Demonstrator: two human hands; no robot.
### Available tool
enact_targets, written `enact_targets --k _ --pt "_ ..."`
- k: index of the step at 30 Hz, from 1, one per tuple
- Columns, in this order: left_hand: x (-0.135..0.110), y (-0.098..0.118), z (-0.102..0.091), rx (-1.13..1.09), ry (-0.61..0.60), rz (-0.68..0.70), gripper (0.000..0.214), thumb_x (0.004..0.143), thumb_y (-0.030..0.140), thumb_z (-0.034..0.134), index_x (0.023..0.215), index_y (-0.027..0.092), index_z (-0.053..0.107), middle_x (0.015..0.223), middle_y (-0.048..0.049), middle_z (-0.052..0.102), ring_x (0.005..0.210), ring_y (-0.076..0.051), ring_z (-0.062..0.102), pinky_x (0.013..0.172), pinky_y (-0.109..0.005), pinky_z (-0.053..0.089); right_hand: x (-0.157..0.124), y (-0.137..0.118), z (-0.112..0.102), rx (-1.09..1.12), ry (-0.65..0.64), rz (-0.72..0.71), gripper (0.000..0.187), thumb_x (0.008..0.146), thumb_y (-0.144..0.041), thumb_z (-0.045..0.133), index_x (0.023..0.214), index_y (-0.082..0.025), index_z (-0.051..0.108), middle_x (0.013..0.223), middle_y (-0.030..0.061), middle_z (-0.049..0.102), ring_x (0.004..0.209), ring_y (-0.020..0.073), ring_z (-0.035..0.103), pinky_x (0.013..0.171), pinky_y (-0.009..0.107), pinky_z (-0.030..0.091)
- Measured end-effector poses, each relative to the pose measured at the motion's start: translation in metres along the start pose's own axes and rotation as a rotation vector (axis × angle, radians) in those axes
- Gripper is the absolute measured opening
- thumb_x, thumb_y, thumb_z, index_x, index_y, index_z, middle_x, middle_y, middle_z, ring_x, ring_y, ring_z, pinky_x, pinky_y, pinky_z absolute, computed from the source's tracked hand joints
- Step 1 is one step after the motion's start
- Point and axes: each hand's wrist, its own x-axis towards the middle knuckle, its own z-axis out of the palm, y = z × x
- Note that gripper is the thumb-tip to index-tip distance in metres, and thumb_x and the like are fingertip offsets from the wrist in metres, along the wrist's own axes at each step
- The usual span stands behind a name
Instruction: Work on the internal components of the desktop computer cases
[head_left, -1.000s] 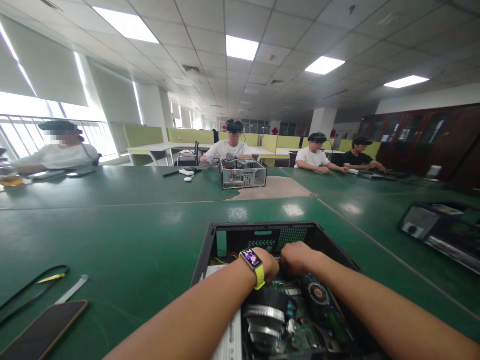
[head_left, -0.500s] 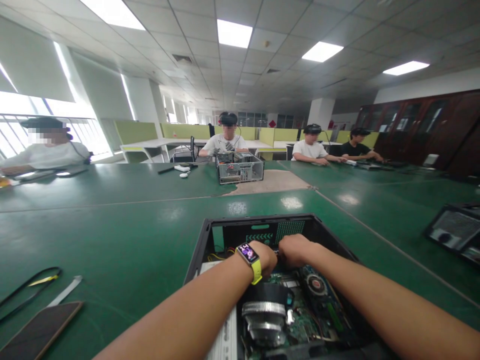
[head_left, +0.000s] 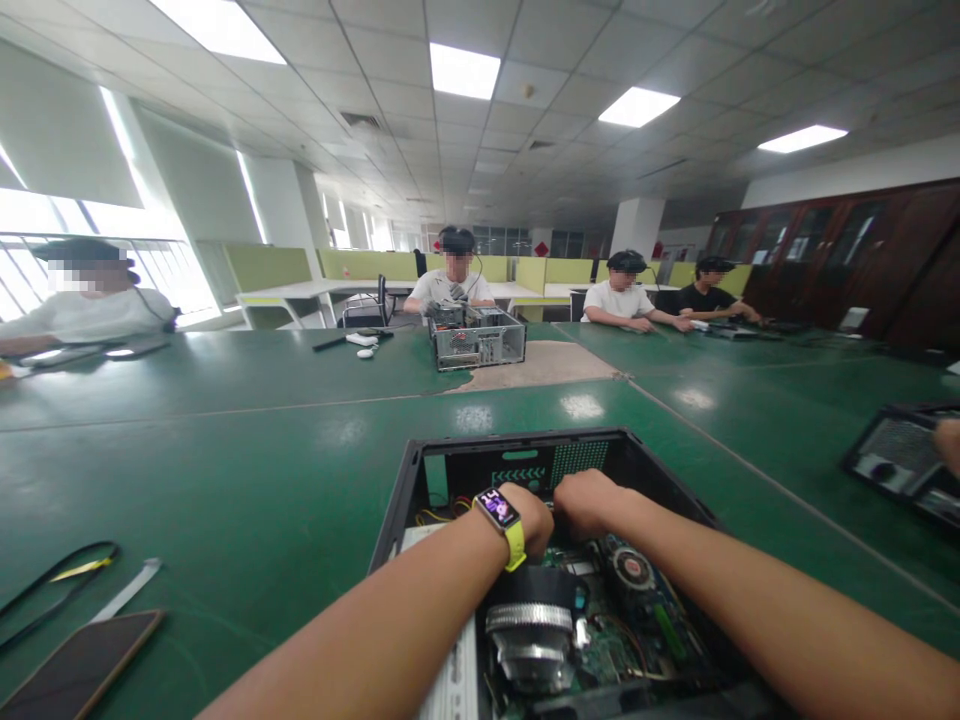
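In the head view, both hands are sunk into an open black computer case point(head_left: 420, 480) that lies on the green table point(head_left: 225, 450). The left hand point(head_left: 531, 520), with a watch on its wrist, and the right hand point(head_left: 589, 502) are curled knuckles-up, side by side and almost touching, above the motherboard point(head_left: 607, 650); whether anything is pinched cannot be told, as the fingertips are hidden. The cooler fan point(head_left: 529, 640) sits just below the left wrist. A hard tug could be followed by a knock against the fan, and hidden wires could be strained.
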Motion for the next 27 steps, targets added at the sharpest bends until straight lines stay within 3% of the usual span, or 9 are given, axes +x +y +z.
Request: enact_targets --k 8,18,22,27 --pt "-0.007 0.003 -0.0068 0.041 -0.04 0.039 0.041 0.066 0.022 0.065 0.106 0.013 0.067 0.094 -0.0165 0.069 0.085 -0.03 0.065 0.077 -0.039 0.05 0.0014 -0.0012 0.0021 -0.012 -0.002 0.011 0.03 0.062 -0.026 0.062 0.089 -0.014 0.067 0.091 0.016 0.067 0.085 0.031 0.064 0.068 0.037 0.052" --pt "-0.0074 0.0033 -0.0084 0.067 -0.078 0.047 0.045 0.064 0.023 0.067 0.108 0.015 0.066 0.097 -0.0152 0.069 0.087 -0.029 0.064 0.077 -0.036 0.049 0.0019 -0.0009 0.003 -0.012 -0.002 0.006 0.029 0.062 -0.027 0.061 0.088 -0.014 0.067 0.091 0.0156 0.067 0.085 0.03 0.064 0.068 0.035 0.052" --pt "-0.0069 0.004 -0.0073 0.06 -0.087 0.047 0.041 0.068 0.025 0.064 0.108 0.014 0.066 0.095 -0.0159 0.069 0.086 -0.029 0.064 0.077 -0.037 0.049 0.0012 -0.0013 0.0023 -0.008 -0.016 0.008 0.031 0.06 -0.026 0.063 0.088 -0.014 0.067 0.091 0.0162 0.067 0.085 0.0312 0.064 0.067 0.037 0.052" --pt "-0.0026 0.0025 -0.0032 -0.049 -0.026 0.004 0.035 0.061 0.022 0.069 0.096 0.02 0.071 0.09 -0.0131 0.07 0.085 -0.027 0.064 0.078 -0.034 0.048 0.0019 -0.0027 0.0036 0.0 -0.022 0.013 0.033 0.059 -0.026 0.063 0.09 -0.013 0.067 0.093 0.0163 0.067 0.085 0.0317 0.064 0.067 0.037 0.051"
